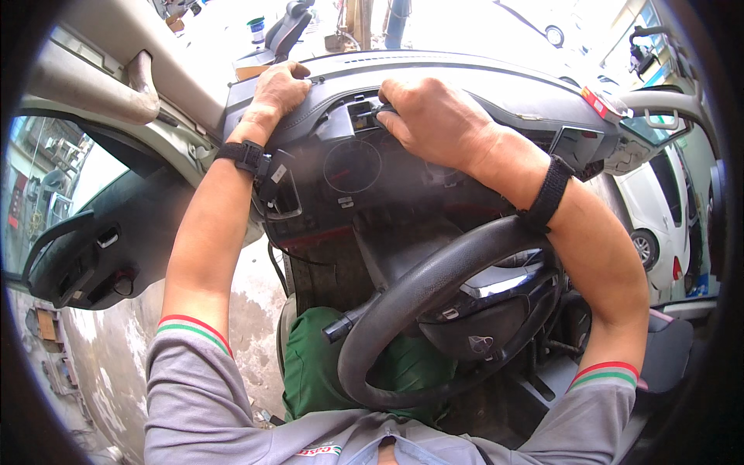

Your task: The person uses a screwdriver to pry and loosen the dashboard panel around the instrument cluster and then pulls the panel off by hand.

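At the far left end of the grey dashboard (496,71), my left hand (281,89) has its fingers curled at the top edge. A small dark piece shows beside its fingertips, and I cannot make out what it grips. My right hand (438,122) is closed, thumb and forefinger pinched at the opening (359,112) above the instrument cluster (353,166). A slim dark and silvery part lies at the pinch, too small to name. Below my right forearm stands the black steering wheel (442,291), turned at a slant.
A side door (116,225) hangs open on the left, next to a pale pillar (93,81). Loose cables (277,260) dangle by the dashboard's left end. A red and white box (601,105) sits on the right end. Outside are a loose seat (287,31) and a white car (663,209).
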`<state>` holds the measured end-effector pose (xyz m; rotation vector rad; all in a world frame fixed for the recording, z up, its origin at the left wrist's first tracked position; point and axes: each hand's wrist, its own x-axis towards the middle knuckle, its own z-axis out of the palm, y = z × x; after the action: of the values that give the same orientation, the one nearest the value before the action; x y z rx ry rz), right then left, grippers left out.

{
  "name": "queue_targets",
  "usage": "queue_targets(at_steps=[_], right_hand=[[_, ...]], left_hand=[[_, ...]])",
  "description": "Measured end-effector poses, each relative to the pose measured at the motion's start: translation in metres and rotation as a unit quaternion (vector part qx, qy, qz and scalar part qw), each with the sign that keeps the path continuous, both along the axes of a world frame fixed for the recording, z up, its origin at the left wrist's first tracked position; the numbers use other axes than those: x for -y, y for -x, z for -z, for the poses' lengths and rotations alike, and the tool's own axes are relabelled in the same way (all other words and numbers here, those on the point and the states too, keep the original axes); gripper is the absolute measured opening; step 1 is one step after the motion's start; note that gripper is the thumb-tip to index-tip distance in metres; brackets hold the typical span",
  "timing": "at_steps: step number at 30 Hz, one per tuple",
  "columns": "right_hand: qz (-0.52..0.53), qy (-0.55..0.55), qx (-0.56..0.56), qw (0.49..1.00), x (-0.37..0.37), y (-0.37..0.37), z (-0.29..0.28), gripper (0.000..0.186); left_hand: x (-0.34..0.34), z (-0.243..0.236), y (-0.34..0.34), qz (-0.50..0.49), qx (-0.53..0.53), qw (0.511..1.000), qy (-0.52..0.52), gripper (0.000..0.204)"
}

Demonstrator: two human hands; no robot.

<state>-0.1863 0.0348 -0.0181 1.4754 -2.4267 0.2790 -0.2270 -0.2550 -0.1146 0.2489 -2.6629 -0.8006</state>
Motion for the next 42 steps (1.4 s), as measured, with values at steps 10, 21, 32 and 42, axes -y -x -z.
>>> queue_targets(at_steps=[10,21,32,42], right_hand=[[0.002,0.0,-0.005,1.0,0.001,-0.005,-0.002,0.017],[0.026,-0.033,0.013,0.999,0.006,-0.003,-0.002,0.03],[0.112,-0.168,0.094,0.975,0.035,-0.018,-0.009,0.03],[-0.065,-0.358,-0.124,0.923,0.021,-0.021,-0.002,0.02]], left_hand=[[0.002,0.001,0.001,-0.001,0.001,1.0,-0.004,0.037],[0.002,0.001,0.001,-0.006,-0.004,1.0,0.002,0.038],[0.003,0.005,0.003,-0.001,-0.002,1.0,-0.017,0.045],[-0.028,-0.008,-0.015,0.059,-0.248,0.967,0.013,0.033]])
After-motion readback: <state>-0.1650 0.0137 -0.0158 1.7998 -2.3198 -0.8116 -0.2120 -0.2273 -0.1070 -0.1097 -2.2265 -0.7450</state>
